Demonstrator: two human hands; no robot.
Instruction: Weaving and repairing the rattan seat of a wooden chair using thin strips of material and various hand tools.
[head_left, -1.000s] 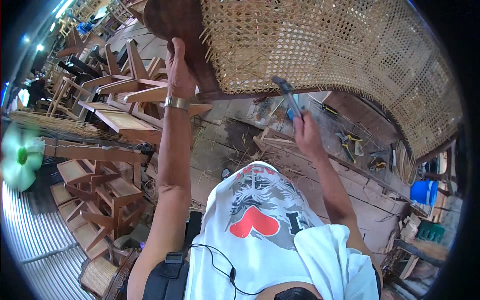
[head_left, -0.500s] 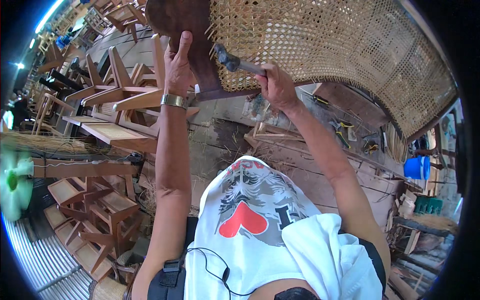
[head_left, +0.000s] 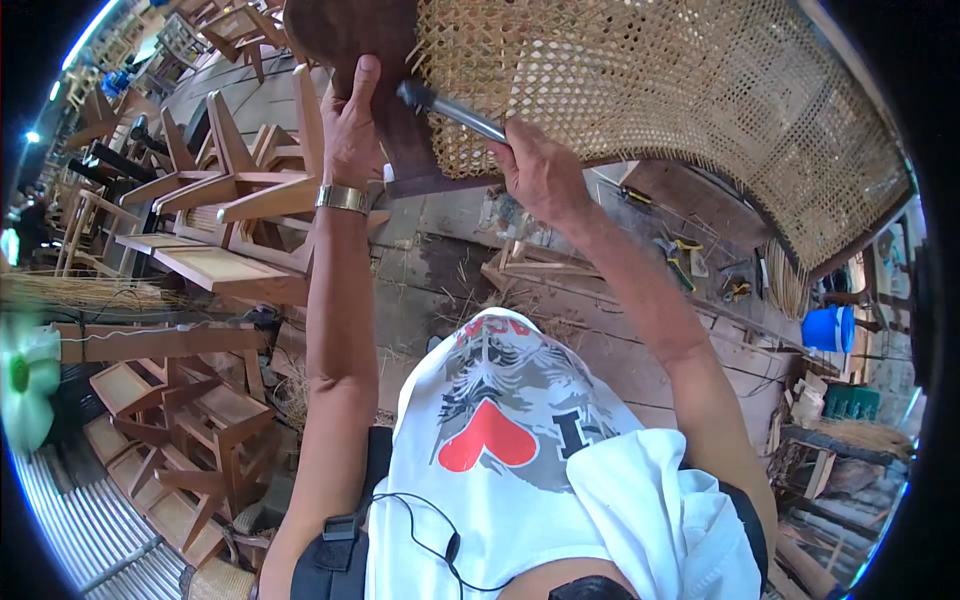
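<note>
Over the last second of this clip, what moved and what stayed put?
The right hand rose from lower right of the frame edge and swung its hammer left, the head now at the dark wooden frame beside the cane webbing. Nothing was picked up or released. The left hand kept gripping the frame, and the webbing stayed overhead.

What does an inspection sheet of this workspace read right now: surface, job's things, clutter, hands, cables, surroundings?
Surface: grey plank floor, straw scattered on it.
Job's things: dark wooden frame with pale woven cane panel; metal-headed hammer at the panel's edge.
Clutter: hand tools on the floor.
Hands: left hand grips the frame; right hand holds the hammer.
Cables: thin black cord across the white shirt.
Surroundings: stacked wooden chair frames, blue bucket, green fan.
</note>
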